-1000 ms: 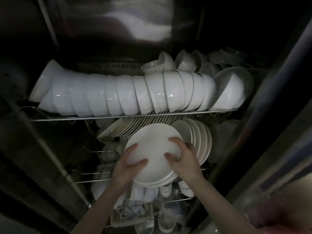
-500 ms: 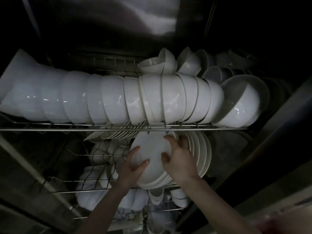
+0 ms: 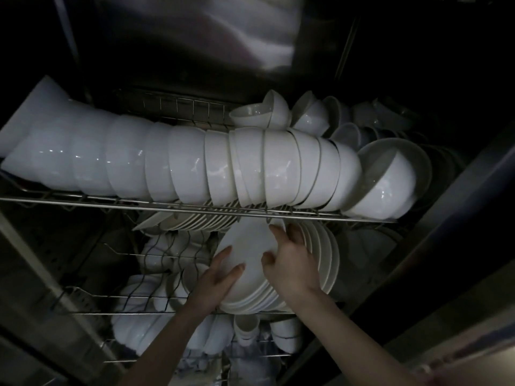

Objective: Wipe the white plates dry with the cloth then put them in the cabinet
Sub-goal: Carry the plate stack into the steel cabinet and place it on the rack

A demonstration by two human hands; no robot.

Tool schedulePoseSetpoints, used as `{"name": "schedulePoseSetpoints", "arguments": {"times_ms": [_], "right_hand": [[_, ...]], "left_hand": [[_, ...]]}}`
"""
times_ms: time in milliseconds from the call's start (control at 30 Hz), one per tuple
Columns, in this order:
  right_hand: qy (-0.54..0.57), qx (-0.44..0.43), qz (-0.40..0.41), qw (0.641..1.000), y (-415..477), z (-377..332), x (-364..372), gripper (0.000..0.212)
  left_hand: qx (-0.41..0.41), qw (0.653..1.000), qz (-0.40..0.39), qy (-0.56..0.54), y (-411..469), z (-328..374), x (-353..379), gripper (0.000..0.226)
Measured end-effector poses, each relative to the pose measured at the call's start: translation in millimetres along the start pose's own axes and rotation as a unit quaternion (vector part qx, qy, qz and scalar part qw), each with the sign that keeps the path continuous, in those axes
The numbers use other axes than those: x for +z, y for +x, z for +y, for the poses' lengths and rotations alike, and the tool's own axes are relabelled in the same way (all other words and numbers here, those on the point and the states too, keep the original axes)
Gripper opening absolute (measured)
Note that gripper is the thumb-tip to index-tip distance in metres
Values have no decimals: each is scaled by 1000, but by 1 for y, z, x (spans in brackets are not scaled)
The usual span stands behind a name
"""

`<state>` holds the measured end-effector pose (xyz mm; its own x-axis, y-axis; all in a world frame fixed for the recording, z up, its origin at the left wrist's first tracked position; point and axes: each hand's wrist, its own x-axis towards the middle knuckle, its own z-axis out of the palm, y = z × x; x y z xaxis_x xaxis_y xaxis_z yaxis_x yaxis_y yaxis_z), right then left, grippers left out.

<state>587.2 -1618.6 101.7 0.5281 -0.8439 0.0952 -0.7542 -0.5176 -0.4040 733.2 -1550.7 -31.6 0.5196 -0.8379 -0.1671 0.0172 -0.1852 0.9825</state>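
A restaurant-style kitchen: wire racks [image 3: 83,202] in a steel cabinet [image 3: 195,37] hold rows of identical bowls [image 3: 189,162].

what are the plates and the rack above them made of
Plates: probably glazed ceramic or porcelain; white, smooth, with a faint sheen. Upper rack: metal wire, likely stainless steel; thin silvery rods that catch the light.

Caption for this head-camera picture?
Left hand and right hand hold stacked round white plates at a metal wire rack under white bowls.
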Motion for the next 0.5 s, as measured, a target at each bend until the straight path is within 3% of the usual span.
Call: {"name": "schedulePoseSetpoints", "arguments": {"times_ms": [167, 500], "right_hand": [[-1, 0, 1, 1000, -3, 2, 3, 59], [40, 1, 15, 999, -5, 2, 4, 58]], "left_hand": [[4, 999, 35, -38, -6, -1, -2, 57], [20, 996, 82, 14, -10, 4, -5, 68]]}}
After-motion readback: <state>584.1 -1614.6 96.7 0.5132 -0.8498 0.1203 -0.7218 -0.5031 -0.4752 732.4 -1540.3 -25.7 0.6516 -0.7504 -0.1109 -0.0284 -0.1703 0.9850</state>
